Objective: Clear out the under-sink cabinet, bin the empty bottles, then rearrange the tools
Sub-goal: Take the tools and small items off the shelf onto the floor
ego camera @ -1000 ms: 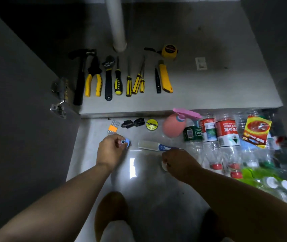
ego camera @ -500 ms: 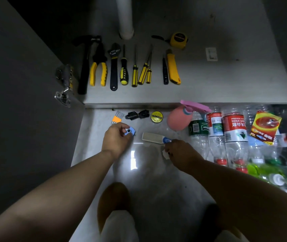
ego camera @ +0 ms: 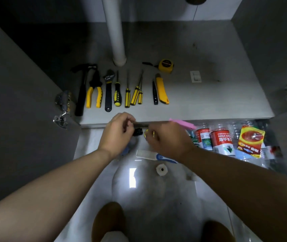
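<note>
Flanking the black clip sit left hand and right hand.

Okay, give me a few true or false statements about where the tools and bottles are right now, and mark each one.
1. The hammer lies at the left end of the tool row. True.
2. The tape measure sits on the tiles among the bottles. False: it lies on the cabinet floor, behind the yellow utility knife.
3. The pliers have red handles. False: the handles are yellow.
4. The bottles lie at the right, in front of the cabinet. True.
5. The white pipe stands upright behind the tools. True.
</note>
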Tool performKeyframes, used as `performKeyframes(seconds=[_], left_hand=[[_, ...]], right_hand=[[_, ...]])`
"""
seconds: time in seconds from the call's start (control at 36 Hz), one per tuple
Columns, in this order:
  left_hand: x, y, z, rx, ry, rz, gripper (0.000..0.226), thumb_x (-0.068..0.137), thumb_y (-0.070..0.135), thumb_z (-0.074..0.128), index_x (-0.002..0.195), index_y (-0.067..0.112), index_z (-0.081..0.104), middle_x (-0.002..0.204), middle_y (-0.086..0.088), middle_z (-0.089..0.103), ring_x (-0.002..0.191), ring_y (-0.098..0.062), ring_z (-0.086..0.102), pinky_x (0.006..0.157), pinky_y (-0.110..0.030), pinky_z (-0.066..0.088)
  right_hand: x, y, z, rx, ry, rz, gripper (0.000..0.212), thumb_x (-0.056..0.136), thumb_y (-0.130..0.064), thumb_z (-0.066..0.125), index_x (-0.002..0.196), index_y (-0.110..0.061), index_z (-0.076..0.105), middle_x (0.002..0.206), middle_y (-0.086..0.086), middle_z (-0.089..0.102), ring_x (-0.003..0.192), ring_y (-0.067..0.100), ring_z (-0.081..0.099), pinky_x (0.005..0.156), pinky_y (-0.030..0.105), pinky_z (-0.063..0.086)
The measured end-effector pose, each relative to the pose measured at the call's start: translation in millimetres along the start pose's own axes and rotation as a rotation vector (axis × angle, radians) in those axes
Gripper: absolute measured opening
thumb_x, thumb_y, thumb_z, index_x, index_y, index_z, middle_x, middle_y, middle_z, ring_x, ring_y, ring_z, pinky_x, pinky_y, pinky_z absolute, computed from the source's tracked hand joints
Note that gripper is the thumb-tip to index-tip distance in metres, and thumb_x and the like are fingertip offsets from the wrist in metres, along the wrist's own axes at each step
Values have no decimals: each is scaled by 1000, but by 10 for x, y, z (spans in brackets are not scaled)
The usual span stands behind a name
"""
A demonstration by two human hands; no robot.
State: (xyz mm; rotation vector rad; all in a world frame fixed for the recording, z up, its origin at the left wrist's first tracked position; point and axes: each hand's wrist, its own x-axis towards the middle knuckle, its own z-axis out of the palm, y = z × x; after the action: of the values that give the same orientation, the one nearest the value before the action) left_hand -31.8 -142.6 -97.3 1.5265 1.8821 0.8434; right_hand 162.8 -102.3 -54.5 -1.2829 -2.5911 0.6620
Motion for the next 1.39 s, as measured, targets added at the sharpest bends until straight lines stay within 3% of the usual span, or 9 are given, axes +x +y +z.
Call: performKeyframes(seconds=[0.19,0.33,0.42,0.61,0.86,0.97,1.17,1.25,1.39], left_hand=[[593,245,15,87,-93,122,23,96,14,58,114,29,63,111,10,58,101,-8,61,92,-33,54],[1049,377,152,399,-194,260,45,95,21,60,139,30,57,131,-1,57,124,-26,50,105,-40,42],[1254,462,277,519,-229,301,53,96,34,57,148,38,46,137,-1,52,130,-28,42,103,-41,37],[1345,482,609,666,-232,306,55,100,54,43,152,40,37,157,-2,36,147,-28,22,112,-46,26],[1214,355,660,660,-70,262,42,90,42,52,131,33,55,135,5,55,129,-25,43,97,-39,35],[1186,354,677,648,-1,219,37,88,35,54,125,30,59,128,6,61,114,-28,49,87,-40,36],[1166,352,637,591,87,219,23,86,19,48,99,22,67,102,1,69,97,-31,50,76,-39,36],[1176,349,649,600,62,200,18,90,15,50,96,20,66,101,-2,67,99,-32,51,83,-43,42],[1181,340,664,543,60,196,17,92,6,54,95,18,66,100,-4,66,98,-31,50,88,-42,43]], right_hand=[[464,491,-383,183,289,362,13,87,-24,53,82,-23,65,75,-6,65,68,14,60,59,26,43],[833,1079,-439,288,140,487,15,87,-17,63,100,-16,70,108,8,70,101,25,66,90,32,52],[1046,1315,-451,189,40,441,41,86,-19,61,126,-10,61,123,12,66,121,32,55,105,37,47],[1475,1483,-394,-65,-23,280,68,87,-15,62,150,-10,38,144,22,44,134,39,37,104,37,40],[1871,1414,-313,-212,-78,163,71,97,-21,53,159,-14,18,167,9,8,153,32,12,123,45,20],[1931,1390,-281,-340,-236,224,85,97,-24,54,161,-17,-2,168,2,-8,155,29,0,121,50,23],[1458,1394,-357,-438,90,241,58,88,-25,62,140,-10,41,136,17,43,123,41,46,88,45,51],[1212,1516,-329,-328,139,307,57,90,-33,64,136,-10,40,134,22,40,108,41,53,80,46,55],[1042,1583,-353,-143,136,426,58,87,-21,67,138,-12,42,132,21,40,115,41,48,91,49,52]])
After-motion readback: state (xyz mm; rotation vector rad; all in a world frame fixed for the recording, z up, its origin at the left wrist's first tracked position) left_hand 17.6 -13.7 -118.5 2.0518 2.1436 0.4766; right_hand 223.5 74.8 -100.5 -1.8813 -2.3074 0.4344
